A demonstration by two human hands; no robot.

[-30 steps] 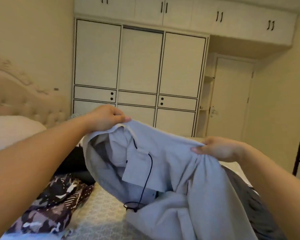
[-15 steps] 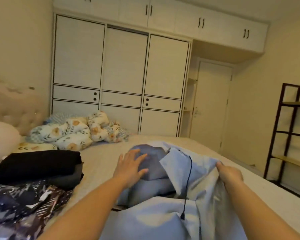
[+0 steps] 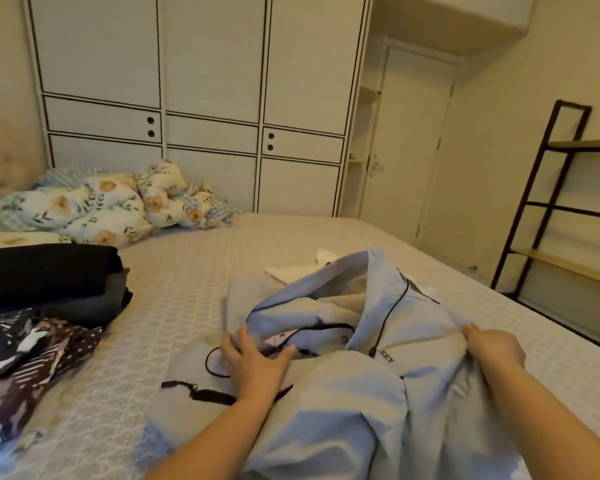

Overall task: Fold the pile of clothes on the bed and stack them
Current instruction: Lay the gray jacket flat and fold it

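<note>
A light blue hooded jacket [image 3: 361,393] with black drawcords lies rumpled on the bed [image 3: 194,271], its hood standing up at the far side. My left hand [image 3: 253,363] lies flat with spread fingers on the jacket near the collar. My right hand [image 3: 492,348] grips a bunch of the jacket's fabric at its right edge. At the left edge of the bed sits a stack of folded dark clothes [image 3: 49,275], with a dark patterned garment [image 3: 28,358] spread in front of it.
A floral duvet [image 3: 94,209] is heaped at the head of the bed. A white cloth [image 3: 291,270] lies beyond the jacket. A black-framed shelf [image 3: 561,209] stands to the right of the bed; a wardrobe [image 3: 194,98] and door [image 3: 409,143] are behind.
The jacket came down from mid-air onto the bed. My left hand let go of it and now presses flat near the collar; my right hand kept its hold and moved lower.
</note>
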